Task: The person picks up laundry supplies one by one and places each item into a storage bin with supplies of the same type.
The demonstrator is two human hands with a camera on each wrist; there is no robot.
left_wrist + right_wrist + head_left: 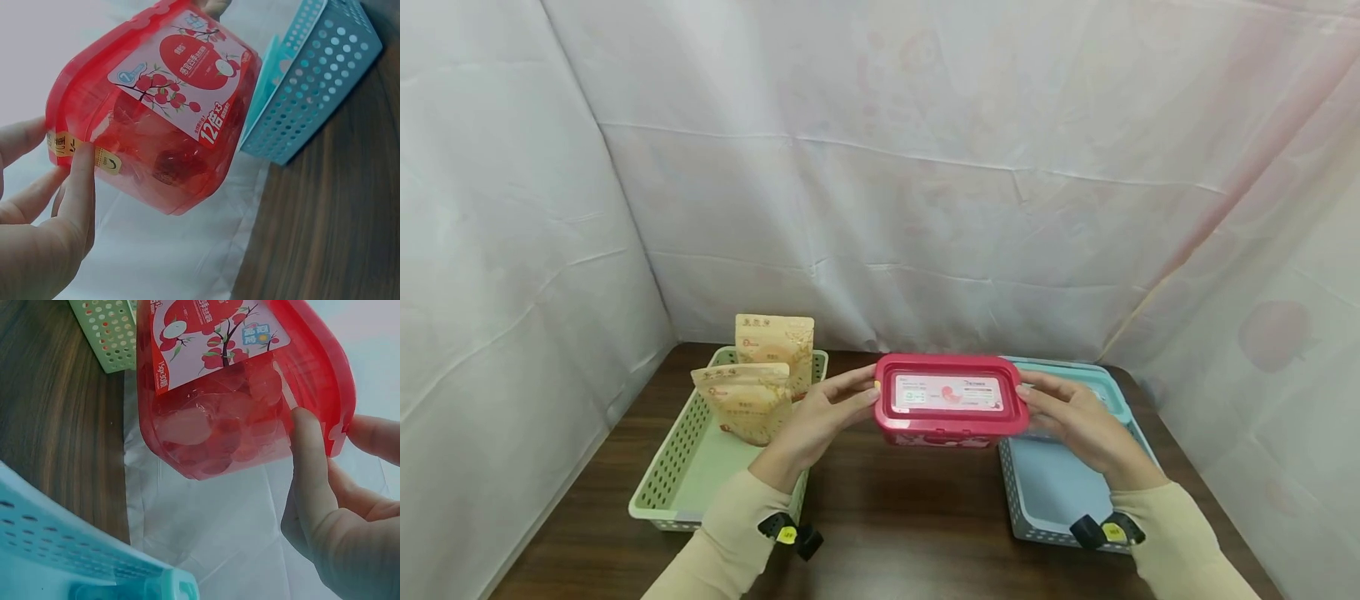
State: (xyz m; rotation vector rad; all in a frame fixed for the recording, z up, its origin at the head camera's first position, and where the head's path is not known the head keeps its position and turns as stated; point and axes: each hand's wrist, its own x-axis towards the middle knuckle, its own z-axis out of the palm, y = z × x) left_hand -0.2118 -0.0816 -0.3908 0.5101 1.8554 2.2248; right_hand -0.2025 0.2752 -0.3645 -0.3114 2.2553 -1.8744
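Observation:
Between my two hands hangs a red lidded plastic box (951, 396), raised over the table. Its lid bears a white and pink label, and its see-through sides show packets inside, plain in the left wrist view on the box (169, 125). My left hand (820, 421) pinches the left end, thumb on the side by a yellow seal sticker (62, 144), fingers at the lid's rim. At the opposite end my right hand (1078, 425) grips likewise, its thumb (309, 437) pressed to the side wall under the lid.
On the left, a green basket (658, 467) holds two beige pouches (752, 400) standing upright. A blue basket (1018, 500) stands on the right, with a teal-lidded box (1112, 396) at its back. Both sit on a dark wooden table (895, 517), with white cloth (887, 208) behind.

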